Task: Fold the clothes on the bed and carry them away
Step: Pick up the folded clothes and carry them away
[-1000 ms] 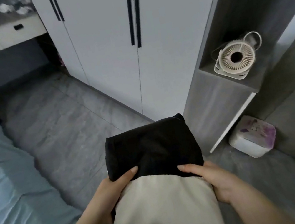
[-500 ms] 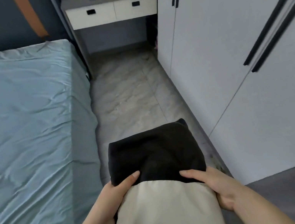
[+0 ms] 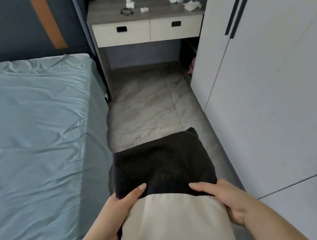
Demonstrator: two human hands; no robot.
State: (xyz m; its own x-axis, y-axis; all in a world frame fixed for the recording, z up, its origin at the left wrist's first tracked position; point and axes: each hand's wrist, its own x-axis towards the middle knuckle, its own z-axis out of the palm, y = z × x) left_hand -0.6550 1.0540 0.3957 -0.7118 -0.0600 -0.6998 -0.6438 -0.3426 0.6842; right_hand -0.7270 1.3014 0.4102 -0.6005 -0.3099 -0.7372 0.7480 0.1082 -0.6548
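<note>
I hold a stack of folded clothes in front of me above the floor. A folded beige garment [image 3: 171, 228] lies on top, nearest me, and a folded black garment [image 3: 160, 163] sticks out beyond it. My left hand [image 3: 115, 217] grips the stack's left side, thumb lying on the black cloth. My right hand [image 3: 223, 201] grips the right side the same way. The bed [image 3: 27, 141] to my left has a wrinkled light blue sheet and no clothes on the part I see.
A white wardrobe [image 3: 272, 79] with dark handles stands close on my right. Ahead, a grey desk [image 3: 144, 13] with two white drawers carries crumpled tissues and glasses. A narrow strip of grey tiled floor [image 3: 147, 109] runs between bed and wardrobe.
My view has swung left, from the wardrobe and a shelf with a fan to the bed and desk. The stack stays gripped the same way in both hands.
</note>
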